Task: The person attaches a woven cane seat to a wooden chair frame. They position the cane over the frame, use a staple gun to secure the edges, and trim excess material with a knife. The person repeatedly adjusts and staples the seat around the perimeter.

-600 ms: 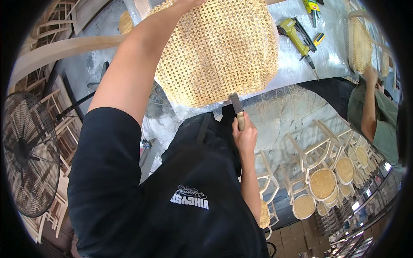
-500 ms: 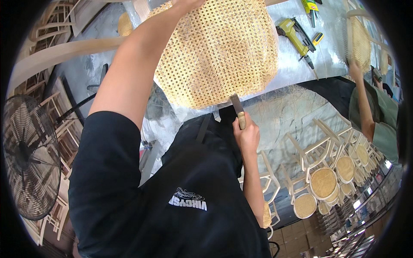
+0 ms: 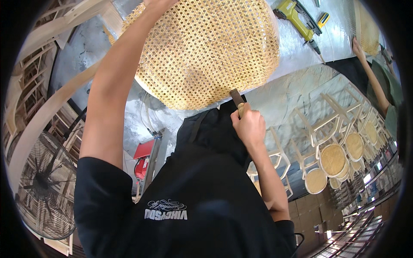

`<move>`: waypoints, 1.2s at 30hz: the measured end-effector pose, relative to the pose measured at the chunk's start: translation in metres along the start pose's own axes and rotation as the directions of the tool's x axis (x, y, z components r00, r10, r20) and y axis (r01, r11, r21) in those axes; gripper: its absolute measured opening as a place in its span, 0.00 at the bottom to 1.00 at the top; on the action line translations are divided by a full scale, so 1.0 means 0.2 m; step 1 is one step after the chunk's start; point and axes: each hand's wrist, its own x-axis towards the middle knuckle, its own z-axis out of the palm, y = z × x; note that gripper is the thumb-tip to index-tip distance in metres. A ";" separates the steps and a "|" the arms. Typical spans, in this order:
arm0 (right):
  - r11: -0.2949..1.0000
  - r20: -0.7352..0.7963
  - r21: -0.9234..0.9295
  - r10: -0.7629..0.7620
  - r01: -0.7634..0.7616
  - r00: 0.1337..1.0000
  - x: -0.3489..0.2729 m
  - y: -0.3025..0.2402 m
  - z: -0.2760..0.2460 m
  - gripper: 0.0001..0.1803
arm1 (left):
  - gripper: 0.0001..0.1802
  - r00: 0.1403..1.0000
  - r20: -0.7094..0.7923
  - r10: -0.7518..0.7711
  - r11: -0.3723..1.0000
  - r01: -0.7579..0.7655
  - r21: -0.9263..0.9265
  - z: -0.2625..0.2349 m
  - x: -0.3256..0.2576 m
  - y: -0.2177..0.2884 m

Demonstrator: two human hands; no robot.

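A sheet of woven cane webbing (image 3: 206, 51) covers a chair seat in front of me, its rounded near edge close to my body. My right hand (image 3: 251, 124) is closed round the wooden handle of a flat-bladed chisel (image 3: 235, 97). The blade's tip meets the near edge of the cane. At the top of the picture, my left hand (image 3: 158, 3) reaches to the far left part of the webbing. Its fingers are cut off by the picture's edge, so their grip is hidden.
A green nail gun (image 3: 297, 19) and a yellow utility knife (image 3: 323, 19) lie on the plastic-covered table (image 3: 337, 41). A co-worker's arm (image 3: 373, 77) is at the far right. Chairs with round cane seats (image 3: 332, 160) stand below; a black fan (image 3: 43, 185) is at left.
The view has shifted, bringing a red machine into sight at lower left. My right hand keeps the chisel at the cane's near edge. My left arm remains stretched across the webbing.
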 end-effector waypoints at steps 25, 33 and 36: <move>0.973 -0.135 0.219 -0.042 0.071 0.990 -0.12 0.08 0.14 0.14 | 0.41 0.998 -0.048 -0.051 0.998 0.052 0.030 -0.02 -0.02 0.03; 0.987 -0.117 0.152 -0.028 0.046 0.993 -0.09 0.06 0.11 0.14 | 0.39 0.999 -0.042 -0.035 0.999 0.036 0.032 -0.03 -0.01 0.03; 0.994 -0.115 0.098 -0.030 0.042 0.993 -0.08 0.02 0.10 0.13 | 0.39 0.995 -0.102 -0.011 0.999 0.015 0.040 0.03 0.00 -0.04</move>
